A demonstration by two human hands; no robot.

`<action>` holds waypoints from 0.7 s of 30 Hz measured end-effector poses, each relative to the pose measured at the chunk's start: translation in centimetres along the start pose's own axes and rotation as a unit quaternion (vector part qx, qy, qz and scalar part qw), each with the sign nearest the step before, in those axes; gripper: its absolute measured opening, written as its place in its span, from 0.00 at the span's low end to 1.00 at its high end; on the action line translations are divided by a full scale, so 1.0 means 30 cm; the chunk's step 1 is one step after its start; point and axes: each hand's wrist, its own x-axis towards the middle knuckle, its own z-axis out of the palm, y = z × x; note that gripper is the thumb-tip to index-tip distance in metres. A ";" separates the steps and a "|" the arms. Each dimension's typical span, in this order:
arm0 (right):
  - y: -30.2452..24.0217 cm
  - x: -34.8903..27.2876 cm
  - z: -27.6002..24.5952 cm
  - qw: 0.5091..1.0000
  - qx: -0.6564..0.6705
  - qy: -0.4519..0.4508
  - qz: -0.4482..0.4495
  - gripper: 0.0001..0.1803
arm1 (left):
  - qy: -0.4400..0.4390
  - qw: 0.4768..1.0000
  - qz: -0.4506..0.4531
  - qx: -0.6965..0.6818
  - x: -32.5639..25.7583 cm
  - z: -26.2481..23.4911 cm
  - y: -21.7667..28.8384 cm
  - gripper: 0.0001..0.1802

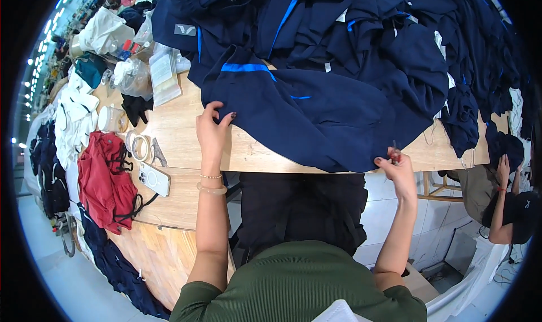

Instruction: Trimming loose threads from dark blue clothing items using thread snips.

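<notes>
Your left hand (212,131) has its grip pinching the edge of the dark navy fabric garment with bright blue stripes (305,116), which lies spread over the pale wooden tabletop (175,133). Your right hand (398,169) has its grip closed on small red-handled snips (394,152) right at the garment's lower hem. A white smartphone (153,178) and a crumpled red cloth (104,178) sit off to your left.
</notes>
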 end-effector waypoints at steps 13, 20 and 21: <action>-0.662 -0.066 -0.232 0.776 0.396 0.073 -0.485 0.08 | 0.334 0.828 0.168 -0.418 0.232 -0.750 0.525 0.09; -0.675 -0.254 -0.481 0.749 0.306 0.213 -0.548 0.18 | 0.458 0.837 0.256 -0.155 0.297 -1.063 0.525 0.10; -0.687 -0.266 -0.489 0.738 0.275 0.130 -0.603 0.19 | 0.471 0.873 0.109 0.065 0.327 -1.111 0.529 0.14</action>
